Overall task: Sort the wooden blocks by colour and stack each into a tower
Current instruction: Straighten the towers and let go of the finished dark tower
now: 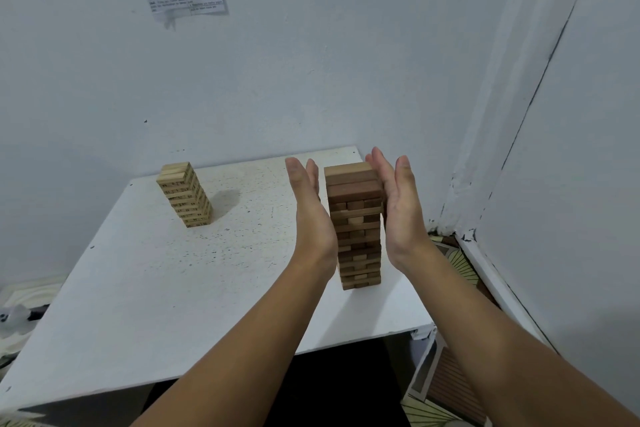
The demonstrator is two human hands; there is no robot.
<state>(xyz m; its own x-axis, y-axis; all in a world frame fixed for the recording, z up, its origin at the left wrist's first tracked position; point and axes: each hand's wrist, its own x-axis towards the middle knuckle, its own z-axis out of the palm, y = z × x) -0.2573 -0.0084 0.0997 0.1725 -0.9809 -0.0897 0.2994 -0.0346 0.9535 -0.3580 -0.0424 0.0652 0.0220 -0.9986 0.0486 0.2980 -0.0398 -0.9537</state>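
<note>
Where two pale walls [311, 73] meet: a white table [145, 288]. On its right side, a dark brown tower [356, 229], upright, flanked by left hand [306, 204] and right hand [398, 208], fingers straight, palms facing inward; contact unclear. Well apart, far left: a shorter light tower [185, 196]. High on the wall, a paper note [187, 2].

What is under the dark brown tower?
The dark brown tower stands directly on the white table. Whatever lies beneath its bottom layer is covered; the left hand hides its lower left edge.

Head camera looks forward and down, close over the white table [145, 288].
</note>
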